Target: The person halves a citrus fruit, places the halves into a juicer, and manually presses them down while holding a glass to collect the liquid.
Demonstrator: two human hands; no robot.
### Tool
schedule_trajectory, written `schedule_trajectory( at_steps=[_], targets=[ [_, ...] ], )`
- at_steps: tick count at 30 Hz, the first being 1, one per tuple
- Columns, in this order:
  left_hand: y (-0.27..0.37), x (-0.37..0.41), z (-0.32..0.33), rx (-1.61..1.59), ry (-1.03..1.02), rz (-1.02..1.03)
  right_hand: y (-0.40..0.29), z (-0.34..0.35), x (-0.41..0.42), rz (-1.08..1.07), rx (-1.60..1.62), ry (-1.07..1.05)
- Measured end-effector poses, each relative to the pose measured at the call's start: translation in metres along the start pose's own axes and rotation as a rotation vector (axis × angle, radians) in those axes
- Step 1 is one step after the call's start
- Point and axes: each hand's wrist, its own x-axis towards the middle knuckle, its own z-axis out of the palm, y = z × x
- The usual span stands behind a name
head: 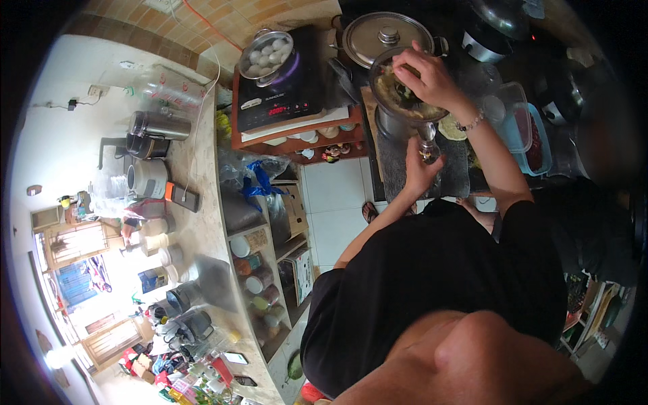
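Observation:
A see-through pan (379, 96) with food stuck around its inner wall is tilted in front of me, above a metal pot (390, 124). My left hand (422, 169) is closed around the pan's clear handle (428, 135). Over the pan's mouth, my right hand (428, 76) has its fingers curled downward; whether it grips a utensil or food is hidden. Pale and green food bits (403, 92) show below those fingers. Beneath the left hand lies a grey cloth (405, 174). A pale round slice or piece (452, 127) sits beside the right wrist.
On an induction cooker (288, 96) stands a steel pan of round white pieces (268, 56). A lidded steel pot (372, 35) is behind the pan. To the right are plastic tubs (539, 136) with dark red food. A cluttered counter (212, 217) runs along the left.

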Motion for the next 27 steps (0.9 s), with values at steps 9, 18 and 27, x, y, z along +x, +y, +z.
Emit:
schedule_trajectory(
  at_steps=[9, 18, 27],
  targets=[
    [0.003, -0.001, 0.002, 0.073, 0.034, 0.036, 0.010, -0.006, -0.009, -0.062, 0.054, -0.033],
    [0.007, 0.000, 0.001, -0.034, 0.004, -0.022, 0.012, 0.000, -0.009, -0.053, -0.174, -0.145],
    [0.005, 0.001, 0.000, 0.061, -0.001, 0.046, 0.005, -0.006, -0.018, 0.112, -0.160, -0.160]
  ],
)
